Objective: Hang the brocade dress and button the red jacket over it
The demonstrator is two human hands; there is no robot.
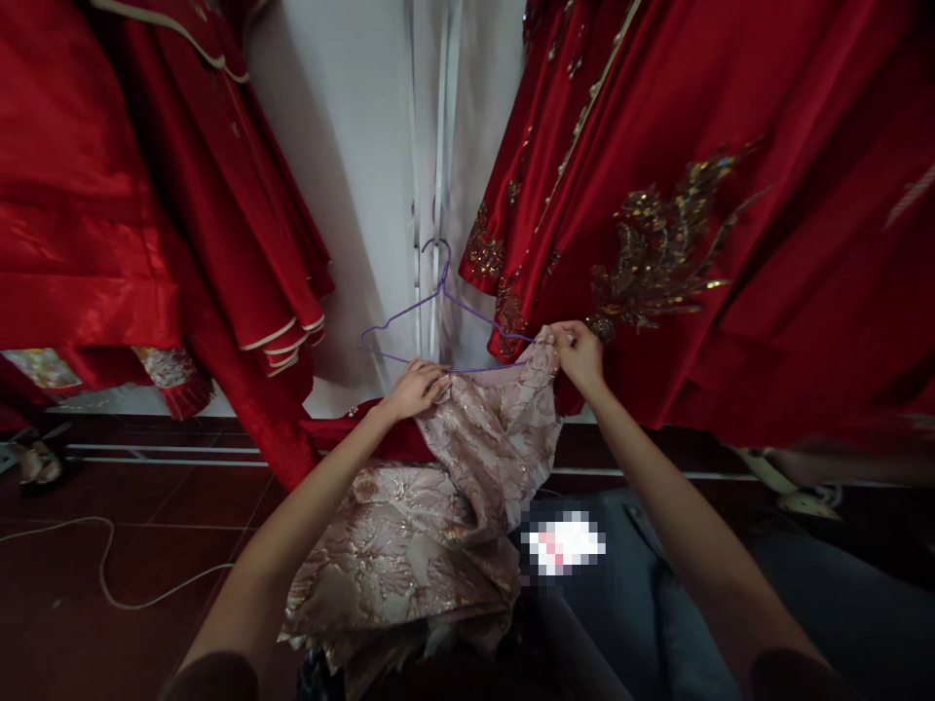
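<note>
A pale pink and gold brocade garment (430,516) hangs down in front of me, draped over my lap. A thin purple wire hanger (438,312) sits at its top edge. My left hand (415,387) is closed on the garment's upper left part, by the hanger's bottom wire. My right hand (579,352) pinches the garment's upper right corner together with the hanger's right end.
Red satin gowns hang on both sides: plain ones at the left (146,195), one with gold sequin embroidery at the right (701,224). A white wall (380,146) shows between them. The floor is dark red tile with a white cord (109,574). Shoes (36,462) lie far left.
</note>
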